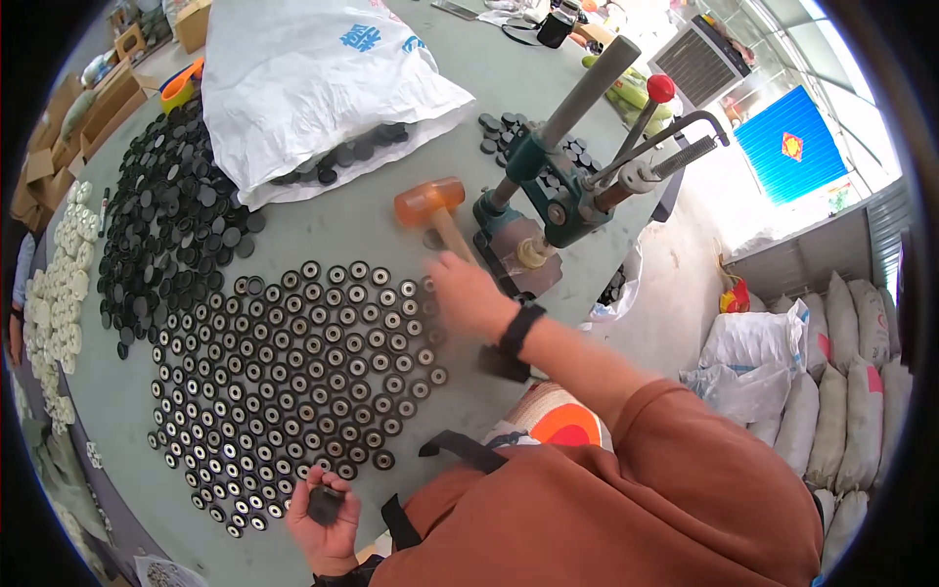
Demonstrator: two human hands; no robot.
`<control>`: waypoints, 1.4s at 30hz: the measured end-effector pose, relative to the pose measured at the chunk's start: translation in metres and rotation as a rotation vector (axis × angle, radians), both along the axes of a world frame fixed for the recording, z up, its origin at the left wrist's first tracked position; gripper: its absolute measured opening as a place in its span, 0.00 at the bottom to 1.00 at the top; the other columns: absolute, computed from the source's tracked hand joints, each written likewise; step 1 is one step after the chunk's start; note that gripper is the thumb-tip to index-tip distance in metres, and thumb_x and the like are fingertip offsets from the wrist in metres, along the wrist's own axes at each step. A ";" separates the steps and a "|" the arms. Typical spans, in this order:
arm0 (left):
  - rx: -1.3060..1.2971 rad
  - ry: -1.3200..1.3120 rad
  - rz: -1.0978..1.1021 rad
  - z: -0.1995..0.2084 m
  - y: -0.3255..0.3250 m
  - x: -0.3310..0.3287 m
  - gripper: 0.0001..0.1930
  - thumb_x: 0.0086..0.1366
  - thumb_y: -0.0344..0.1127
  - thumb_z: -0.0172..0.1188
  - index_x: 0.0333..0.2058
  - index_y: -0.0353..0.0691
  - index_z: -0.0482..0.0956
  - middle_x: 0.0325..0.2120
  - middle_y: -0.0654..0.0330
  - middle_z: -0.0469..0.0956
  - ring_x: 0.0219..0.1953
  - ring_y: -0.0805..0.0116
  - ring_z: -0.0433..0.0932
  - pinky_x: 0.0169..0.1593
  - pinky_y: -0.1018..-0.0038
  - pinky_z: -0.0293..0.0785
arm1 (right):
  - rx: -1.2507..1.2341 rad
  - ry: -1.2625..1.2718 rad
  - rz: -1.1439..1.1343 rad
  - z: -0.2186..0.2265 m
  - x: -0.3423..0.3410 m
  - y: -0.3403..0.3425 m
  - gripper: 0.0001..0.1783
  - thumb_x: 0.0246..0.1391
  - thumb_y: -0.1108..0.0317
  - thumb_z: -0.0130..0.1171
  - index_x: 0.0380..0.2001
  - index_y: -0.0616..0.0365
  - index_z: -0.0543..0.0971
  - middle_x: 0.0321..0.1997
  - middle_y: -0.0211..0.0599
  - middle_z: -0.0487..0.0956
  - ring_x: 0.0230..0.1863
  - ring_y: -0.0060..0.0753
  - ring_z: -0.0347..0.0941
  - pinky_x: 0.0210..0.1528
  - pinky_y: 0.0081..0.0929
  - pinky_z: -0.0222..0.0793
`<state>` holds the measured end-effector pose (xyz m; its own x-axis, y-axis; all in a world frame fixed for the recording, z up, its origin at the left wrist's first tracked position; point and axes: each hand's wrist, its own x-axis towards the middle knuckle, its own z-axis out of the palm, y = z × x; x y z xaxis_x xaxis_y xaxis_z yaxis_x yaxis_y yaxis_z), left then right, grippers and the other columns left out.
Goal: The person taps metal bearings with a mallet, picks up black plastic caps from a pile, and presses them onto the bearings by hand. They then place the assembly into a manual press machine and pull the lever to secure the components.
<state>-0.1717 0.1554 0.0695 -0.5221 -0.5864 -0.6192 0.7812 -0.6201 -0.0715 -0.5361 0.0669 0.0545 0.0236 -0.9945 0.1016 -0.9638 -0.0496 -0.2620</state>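
My right hand [465, 293], blurred by motion, is closed round the wooden handle of a mallet [428, 202] with an orange head, held over the table left of the green hand press [558, 201]. At the near edge of the table my left hand [328, 528], palm up, has its fingers curled round a small dark piece [326, 504] whose exact kind I cannot make out. Between my hands lie many round black parts with metal ring centres [284, 382], spread in rows on the grey-green table [342, 235].
A heap of plain black caps [176, 215] covers the far left, beside a white sack [313, 98] spilling more caps. White parts [54, 303] line the left edge. Several filled sacks [831, 411] stand on the floor at right. An air cooler [694, 64] is at the back.
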 end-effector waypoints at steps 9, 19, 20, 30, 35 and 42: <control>0.066 -0.013 0.013 0.002 -0.006 -0.015 0.14 0.64 0.41 0.47 0.39 0.37 0.74 0.32 0.57 0.72 0.36 0.63 0.72 0.40 0.65 0.75 | 0.254 0.478 0.195 -0.028 -0.040 -0.077 0.06 0.44 0.71 0.51 0.28 0.60 0.75 0.30 0.41 0.75 0.35 0.40 0.74 0.33 0.32 0.71; 0.057 -0.122 0.033 -0.007 -0.004 -0.010 0.12 0.65 0.40 0.48 0.38 0.38 0.75 0.31 0.58 0.74 0.33 0.66 0.73 0.35 0.70 0.76 | 0.107 -0.101 0.073 -0.028 -0.022 -0.061 0.08 0.45 0.70 0.54 0.30 0.62 0.71 0.32 0.52 0.72 0.36 0.53 0.71 0.40 0.40 0.68; 0.050 -0.133 0.018 -0.006 -0.005 -0.012 0.12 0.64 0.40 0.49 0.38 0.38 0.75 0.31 0.58 0.74 0.33 0.66 0.73 0.35 0.71 0.76 | 0.071 -0.160 0.047 -0.028 -0.016 -0.060 0.09 0.45 0.70 0.55 0.29 0.63 0.71 0.31 0.52 0.72 0.36 0.53 0.71 0.40 0.40 0.68; 0.037 -0.170 -0.060 -0.008 -0.009 -0.027 0.11 0.65 0.39 0.49 0.36 0.38 0.75 0.30 0.58 0.74 0.32 0.66 0.73 0.35 0.70 0.77 | -0.063 -0.251 -0.137 -0.030 -0.034 -0.023 0.12 0.42 0.69 0.59 0.33 0.61 0.75 0.31 0.45 0.76 0.35 0.46 0.73 0.39 0.35 0.69; 0.061 -0.197 -0.067 -0.008 -0.013 -0.034 0.11 0.64 0.39 0.49 0.36 0.38 0.75 0.29 0.59 0.73 0.32 0.66 0.73 0.34 0.70 0.77 | -0.120 -0.254 -0.094 -0.047 -0.023 0.005 0.10 0.48 0.69 0.55 0.34 0.60 0.76 0.35 0.42 0.75 0.37 0.47 0.72 0.41 0.35 0.69; 0.049 -0.211 -0.114 -0.010 -0.014 -0.037 0.11 0.64 0.39 0.50 0.36 0.38 0.75 0.28 0.60 0.73 0.32 0.67 0.74 0.34 0.71 0.77 | -0.172 -0.014 0.094 -0.043 -0.016 0.016 0.14 0.42 0.74 0.52 0.36 0.60 0.73 0.34 0.36 0.71 0.36 0.39 0.69 0.39 0.31 0.67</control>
<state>-0.2091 0.1415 0.0595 -0.4397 -0.4978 -0.7476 0.7072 -0.7050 0.0535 -0.5519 0.0825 0.0115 0.1129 -0.9559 0.2711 -0.9492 -0.1845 -0.2551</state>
